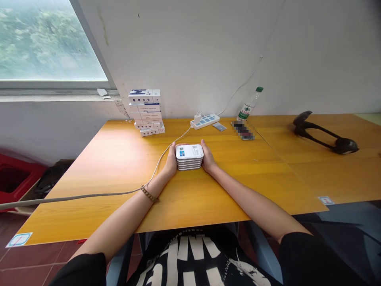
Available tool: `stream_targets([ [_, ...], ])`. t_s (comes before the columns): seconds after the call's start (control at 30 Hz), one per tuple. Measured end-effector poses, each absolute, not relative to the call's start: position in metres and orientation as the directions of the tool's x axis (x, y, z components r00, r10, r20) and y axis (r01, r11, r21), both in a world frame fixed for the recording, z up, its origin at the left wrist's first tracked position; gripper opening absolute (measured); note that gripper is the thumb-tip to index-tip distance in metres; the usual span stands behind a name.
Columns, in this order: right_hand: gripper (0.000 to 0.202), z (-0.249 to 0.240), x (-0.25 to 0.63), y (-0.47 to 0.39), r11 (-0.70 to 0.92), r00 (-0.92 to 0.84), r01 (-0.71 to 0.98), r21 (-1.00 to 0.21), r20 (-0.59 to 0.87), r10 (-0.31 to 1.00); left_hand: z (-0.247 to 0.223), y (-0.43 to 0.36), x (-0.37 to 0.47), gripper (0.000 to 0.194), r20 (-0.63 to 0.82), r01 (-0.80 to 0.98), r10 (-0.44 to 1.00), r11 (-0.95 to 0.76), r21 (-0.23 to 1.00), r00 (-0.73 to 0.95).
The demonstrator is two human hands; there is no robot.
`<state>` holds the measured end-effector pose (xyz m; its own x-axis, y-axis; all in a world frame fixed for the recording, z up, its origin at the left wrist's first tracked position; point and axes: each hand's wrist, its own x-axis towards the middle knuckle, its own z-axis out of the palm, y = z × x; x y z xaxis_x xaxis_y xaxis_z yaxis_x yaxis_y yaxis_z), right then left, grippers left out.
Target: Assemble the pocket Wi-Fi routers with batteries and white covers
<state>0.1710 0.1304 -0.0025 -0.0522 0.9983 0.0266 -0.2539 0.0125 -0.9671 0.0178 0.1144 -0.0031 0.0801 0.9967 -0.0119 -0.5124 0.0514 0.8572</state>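
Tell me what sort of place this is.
Probably a simple indoor work area, perhaps a small office or workshop. A wood-toned table stands against a plain wall, with a power strip and a stack of white printed boxes on it.

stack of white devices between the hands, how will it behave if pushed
The device stack may shift apart under uneven pushing, as its layers look unfastened. Smooth-looking surfaces could be slippery, though flat faces make rolling unlikely.
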Motion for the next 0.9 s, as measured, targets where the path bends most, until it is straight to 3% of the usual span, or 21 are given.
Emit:
stream_targets([
  [0.13,0.059,0.029,0.188,0.129,0.286,-0.034,-0.090,-0.954,0.289,0.957,-0.004,0.114,0.009,0.060,0.076,-0.399,0.997,-0.061,0.915,0.020],
  [0.3,0.031,0.070,0.214,0.123,0.543,-0.262,0.262,-0.798,0.482,0.836,0.003,0.113,-0.008,0.049,0.243,-0.282,0.970,-0.238,0.929,-0.019],
  [0.43,0.031,0.068,0.218,0.119,0.638,-0.442,0.374,-0.673,0.475,0.761,0.011,0.118,-0.029,0.060,0.337,-0.163,0.929,-0.313,0.936,0.152],
  [0.6,0.042,0.053,0.212,0.117,0.686,-0.544,0.406,-0.604,0.443,0.712,0.012,0.129,-0.057,0.108,0.106,0.008,0.880,-0.124,0.992,0.462],
  [0.67,0.045,0.051,0.212,0.117,0.693,-0.563,0.407,-0.595,0.434,0.703,0.010,0.130,-0.062,0.118,0.070,0.029,0.845,-0.100,0.995,0.530],
  [0.9,0.053,0.048,0.214,0.120,0.707,-0.576,0.444,-0.550,0.429,0.696,-0.008,0.128,-0.058,0.105,0.177,0.092,0.839,-0.259,0.962,0.514],
])
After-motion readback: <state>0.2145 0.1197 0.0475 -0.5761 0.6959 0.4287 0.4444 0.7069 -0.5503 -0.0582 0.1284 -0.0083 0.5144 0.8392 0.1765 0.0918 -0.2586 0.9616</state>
